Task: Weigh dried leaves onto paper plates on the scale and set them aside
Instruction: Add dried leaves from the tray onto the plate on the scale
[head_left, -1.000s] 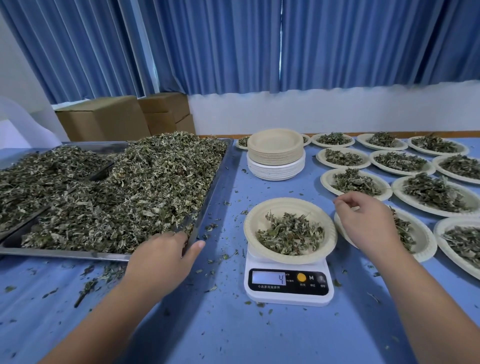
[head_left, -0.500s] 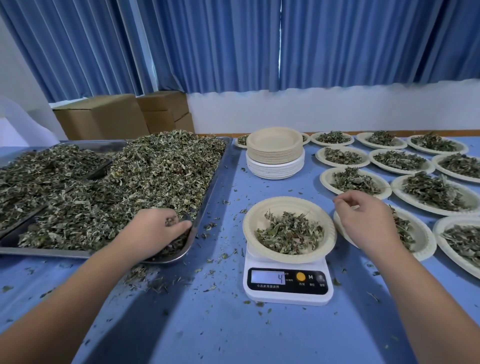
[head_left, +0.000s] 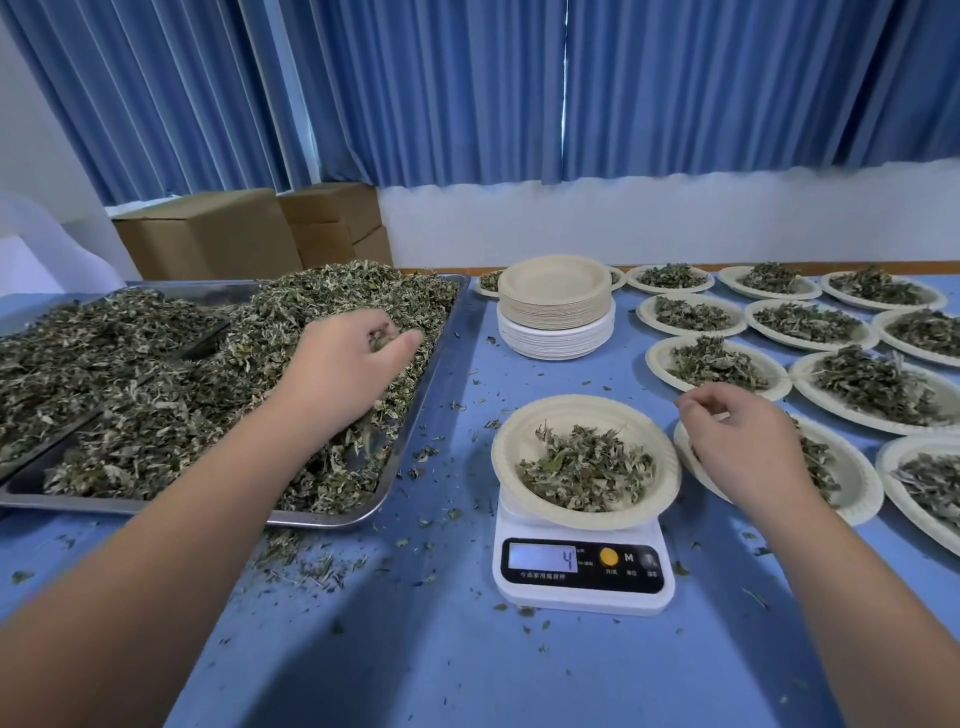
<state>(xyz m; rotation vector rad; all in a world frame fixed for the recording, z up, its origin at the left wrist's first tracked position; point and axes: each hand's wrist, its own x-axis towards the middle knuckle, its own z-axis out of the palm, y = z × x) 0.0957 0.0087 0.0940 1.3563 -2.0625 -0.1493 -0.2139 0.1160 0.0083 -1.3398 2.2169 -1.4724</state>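
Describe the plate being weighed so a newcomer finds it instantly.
Start at the blue table, then find the white digital scale. The paper plate of dried leaves sits on top of it. Every other filled plate lies flat on the table; only this one is raised on the scale.

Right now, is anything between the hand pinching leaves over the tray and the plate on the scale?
Nothing visible blocks it. Between the left hand and the plate on the scale lie only the low rim of the tray and blue table strewn with leaf crumbs; the plate stack stands farther back.
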